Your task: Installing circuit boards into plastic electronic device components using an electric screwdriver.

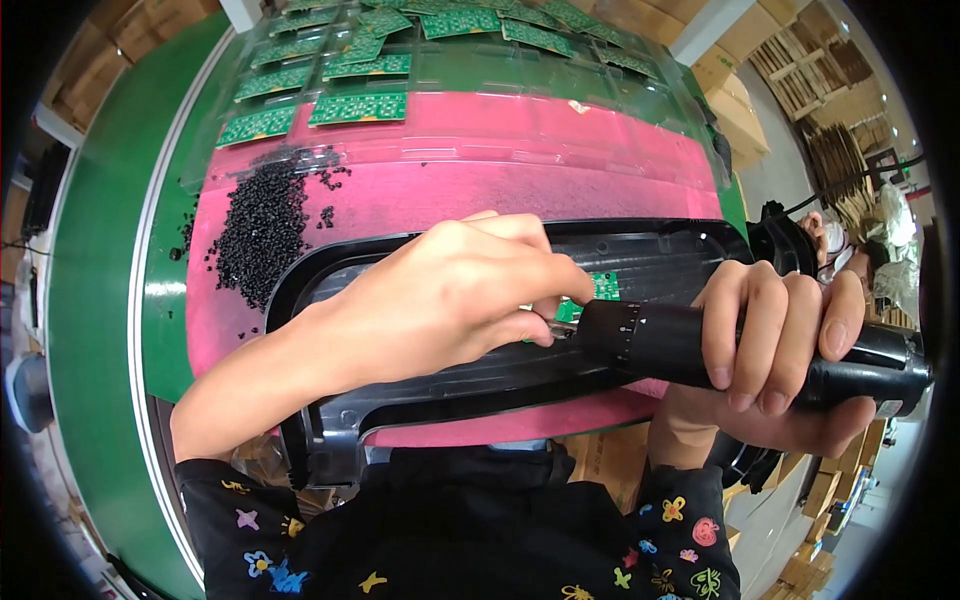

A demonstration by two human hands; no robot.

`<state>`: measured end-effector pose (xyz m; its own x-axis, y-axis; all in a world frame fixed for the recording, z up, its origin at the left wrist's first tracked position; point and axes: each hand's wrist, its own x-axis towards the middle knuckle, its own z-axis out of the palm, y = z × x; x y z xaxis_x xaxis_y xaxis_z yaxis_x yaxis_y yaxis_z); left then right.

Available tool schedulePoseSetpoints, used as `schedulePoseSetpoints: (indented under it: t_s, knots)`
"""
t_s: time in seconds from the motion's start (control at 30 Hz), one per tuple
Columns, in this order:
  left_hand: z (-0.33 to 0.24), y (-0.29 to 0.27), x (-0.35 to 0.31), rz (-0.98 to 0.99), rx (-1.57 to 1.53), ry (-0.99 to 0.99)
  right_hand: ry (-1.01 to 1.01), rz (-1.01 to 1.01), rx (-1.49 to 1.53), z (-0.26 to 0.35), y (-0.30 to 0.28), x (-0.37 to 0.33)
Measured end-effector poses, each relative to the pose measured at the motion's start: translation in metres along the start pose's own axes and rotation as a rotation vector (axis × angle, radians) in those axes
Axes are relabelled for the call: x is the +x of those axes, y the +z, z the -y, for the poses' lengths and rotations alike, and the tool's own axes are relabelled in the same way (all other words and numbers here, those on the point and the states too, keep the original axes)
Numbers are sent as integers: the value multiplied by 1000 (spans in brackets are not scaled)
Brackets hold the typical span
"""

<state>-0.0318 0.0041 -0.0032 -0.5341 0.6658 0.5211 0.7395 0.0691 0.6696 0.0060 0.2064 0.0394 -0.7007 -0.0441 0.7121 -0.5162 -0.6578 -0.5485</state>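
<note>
My right hand (785,340) is wrapped round a black electric screwdriver (655,335) with a marked ring near its nose, held nearly level and pointing left. At the nose, the thumb and forefinger of my left hand (470,285) pinch together beside a small metal bit (564,329). Whatever sits between those fingertips is too hidden to name. Beneath both hands lies a long black plastic housing (410,400), its hollow side up. Inside it, a small green circuit board (604,287) shows partly behind the screwdriver and my left fingers.
A heap of tiny black screws (262,225) lies on the pink mat (450,190), left of the housing. Beyond it, a clear plastic tray (460,150) carries several green circuit boards (358,108). Another person's hand (815,235) shows at the far right, near a black cable (840,183).
</note>
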Motion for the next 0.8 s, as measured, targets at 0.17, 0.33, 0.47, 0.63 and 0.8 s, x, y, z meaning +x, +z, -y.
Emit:
schedulePoseSetpoints:
  t_s: [0.17, 0.33, 0.47, 0.63, 0.8]
  knots:
    - [-1, -3, 1, 71, -96, -85, -41, -7, 30, -1, -1, -2]
    - [-4, -4, 3, 97, -171, -141, -62, -12, 72, 2, -1, -2]
    - [-6, -5, 1, 133, -219, -181, -48, -9, 121, 6, 0, -2]
    - [-9, -8, 12, 86, -27, -66, 86, 21, -235, 29, -6, 3]
    - [13, -14, 0, -95, 119, 51, 233, 4, -432, 35, -39, -2]
